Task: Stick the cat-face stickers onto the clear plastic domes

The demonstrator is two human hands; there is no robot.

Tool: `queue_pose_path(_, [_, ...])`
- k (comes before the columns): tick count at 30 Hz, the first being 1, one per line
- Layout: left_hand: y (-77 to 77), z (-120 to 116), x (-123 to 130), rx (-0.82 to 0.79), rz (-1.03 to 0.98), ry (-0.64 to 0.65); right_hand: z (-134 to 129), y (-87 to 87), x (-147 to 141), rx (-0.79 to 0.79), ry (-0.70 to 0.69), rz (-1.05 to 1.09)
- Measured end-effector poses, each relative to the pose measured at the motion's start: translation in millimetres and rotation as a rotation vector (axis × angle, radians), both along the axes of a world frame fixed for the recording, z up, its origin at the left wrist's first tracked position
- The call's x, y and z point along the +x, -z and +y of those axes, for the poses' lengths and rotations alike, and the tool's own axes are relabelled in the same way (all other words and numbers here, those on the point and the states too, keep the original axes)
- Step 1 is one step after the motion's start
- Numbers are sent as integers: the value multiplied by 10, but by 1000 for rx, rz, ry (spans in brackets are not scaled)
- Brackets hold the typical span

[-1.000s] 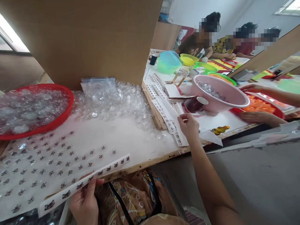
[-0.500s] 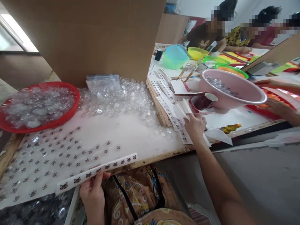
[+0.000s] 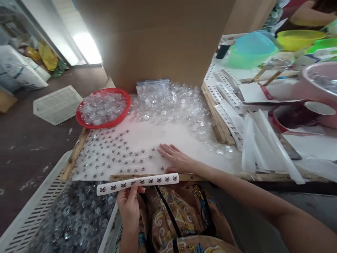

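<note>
On the far left, a big white basket (image 3: 39,203) full of clear, shiny bits sits below the surface (image 3: 147,131). Next comes a red bowl (image 3: 128,102) full of clear round things. Rows of little cat pictures (image 3: 105,151) lie near it. The left hand (image 3: 129,207) pinches a long white strip (image 3: 155,180) with cats on it, by the front edge. Behind, a big brown board (image 3: 158,42) stands up like a wall, with a pile of clear round bits (image 3: 181,102) in front.

The right hand (image 3: 179,160) has just come over from the papers on the right. Its grip is let go, and it lies flat, fingers spread. So now both hands are close to the cats.

More right, wood sticks (image 3: 219,128) make a low bump at the side. Then come white papers (image 3: 260,140), a dark mug (image 3: 302,116) and a pink tub (image 3: 305,79).
</note>
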State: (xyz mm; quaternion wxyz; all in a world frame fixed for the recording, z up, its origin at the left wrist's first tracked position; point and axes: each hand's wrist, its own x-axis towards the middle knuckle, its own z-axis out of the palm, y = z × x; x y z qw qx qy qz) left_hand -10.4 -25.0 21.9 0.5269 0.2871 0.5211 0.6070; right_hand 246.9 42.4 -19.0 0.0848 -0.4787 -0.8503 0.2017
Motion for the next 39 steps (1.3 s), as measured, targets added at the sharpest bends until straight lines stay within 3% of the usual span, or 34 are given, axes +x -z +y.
queue_pose_path(6, [-15, -92, -240, 16, -38, -147, 531, 15, -824, 97, -152, 30])
queue_pose_path(13, [-52, -200, -604, 29, -51, -199, 1052, -20, -2145, 167, -397, 141])
queue_pose_path(17, [-138, -256, -786, 69, -26, -293, 1106, -98, -2907, 68, -489, 167])
queue_pose_path(20, [-249, -308, -873, 92, 23, -364, 996, -203, -3274, -91, -604, 235])
queue_pose_path(22, [-298, -356, -917, 107, 56, -379, 952, -253, -3313, -147, -653, 342])
queue_pose_path(24, [-303, -405, -946, 126, 65, -355, 1022, -254, -3163, -121, -598, 485])
queue_pose_path(28, [-208, -457, -921, 135, 36, -334, 1478, -118, -2486, 68, -220, 594])
queue_pose_path(31, [-140, -434, -853, 104, -13, -263, 1782, -6, -2009, 136, 119, 476])
queue_pose_path(33, [-127, -410, -807, 84, -34, -190, 1864, 40, -1890, 131, 235, 374])
queue_pose_path(35, [-139, -399, -767, 74, -55, -103, 1852, 60, -1977, 117, 207, 297])
queue_pose_path(39, [-206, -441, -694, 94, -81, 6, 1582, 8, -2570, 19, -110, 221])
